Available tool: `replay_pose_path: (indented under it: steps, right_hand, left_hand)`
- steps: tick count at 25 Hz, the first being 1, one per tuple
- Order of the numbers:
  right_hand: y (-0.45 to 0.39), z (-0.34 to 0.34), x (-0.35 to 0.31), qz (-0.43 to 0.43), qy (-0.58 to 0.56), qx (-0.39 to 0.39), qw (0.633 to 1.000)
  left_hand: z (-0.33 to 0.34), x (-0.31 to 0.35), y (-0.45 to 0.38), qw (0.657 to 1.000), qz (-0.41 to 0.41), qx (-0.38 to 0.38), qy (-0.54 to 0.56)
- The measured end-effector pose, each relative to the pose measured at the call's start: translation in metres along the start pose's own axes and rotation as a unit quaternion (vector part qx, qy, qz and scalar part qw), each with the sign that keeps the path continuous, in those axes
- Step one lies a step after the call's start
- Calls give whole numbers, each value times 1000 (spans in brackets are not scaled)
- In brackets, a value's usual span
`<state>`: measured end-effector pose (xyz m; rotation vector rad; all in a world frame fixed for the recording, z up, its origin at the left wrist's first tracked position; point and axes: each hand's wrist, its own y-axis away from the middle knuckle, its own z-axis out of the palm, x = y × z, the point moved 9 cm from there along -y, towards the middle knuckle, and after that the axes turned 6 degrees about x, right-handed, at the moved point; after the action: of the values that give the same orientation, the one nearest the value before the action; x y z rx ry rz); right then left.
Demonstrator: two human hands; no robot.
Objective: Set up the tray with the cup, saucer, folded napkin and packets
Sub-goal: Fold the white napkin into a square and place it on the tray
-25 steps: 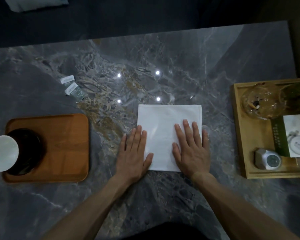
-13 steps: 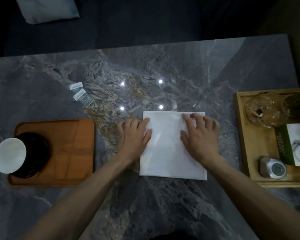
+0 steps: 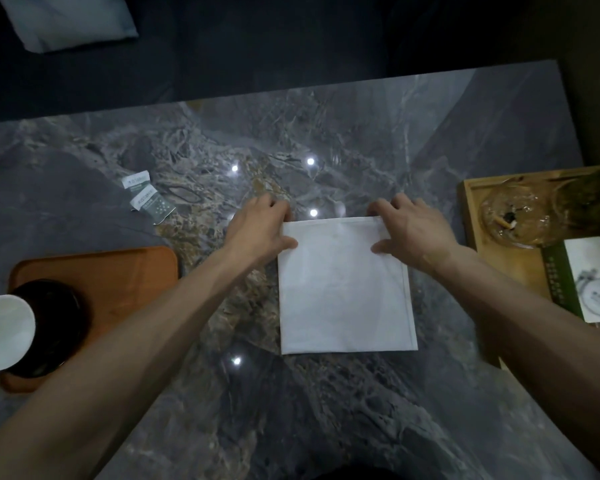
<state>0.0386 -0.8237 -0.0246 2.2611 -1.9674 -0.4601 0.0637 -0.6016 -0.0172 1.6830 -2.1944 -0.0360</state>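
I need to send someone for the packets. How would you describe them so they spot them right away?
Start at the orange wooden tray on the left of the dark marble table, the one with the white cup on a dark saucer. Look just beyond its far edge: the two packets lie on the bare marble, overlapping. They are the only small white-and-grey sachets; the white napkin is much larger.

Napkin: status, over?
Left hand and right hand pinch the napkin far corners. Flat on table, not on tray. Nothing obstructing.

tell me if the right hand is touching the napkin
Touching. The head view shows the right hand pinching the far right corner of the napkin, thumb lying on the cloth.
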Motion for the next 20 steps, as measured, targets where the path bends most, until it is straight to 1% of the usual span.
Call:
replay_pose_path:
  steps: [3, 7, 11, 16, 20]
  right_hand:
    - [-6, 1, 1, 7, 7, -31, 999]
    - [-7, 0, 0, 23, -20, -32, 999]
    - [-5, -7, -6, 5, 6, -32, 999]
    - [9, -31, -9, -16, -43, 0, 999]
    - [30, -52, -11, -35, -84, 18, 996]
  left_hand:
    - [1, 3, -7, 999, -8, -34, 11]
    - [5, 4, -7, 997, -10, -55, 54]
    - [0, 9, 0, 998, 21, -29, 45]
    - [-19, 12, 14, 997, 11, 7, 70]
    - [-39, 20, 37, 994, 18, 60, 89]
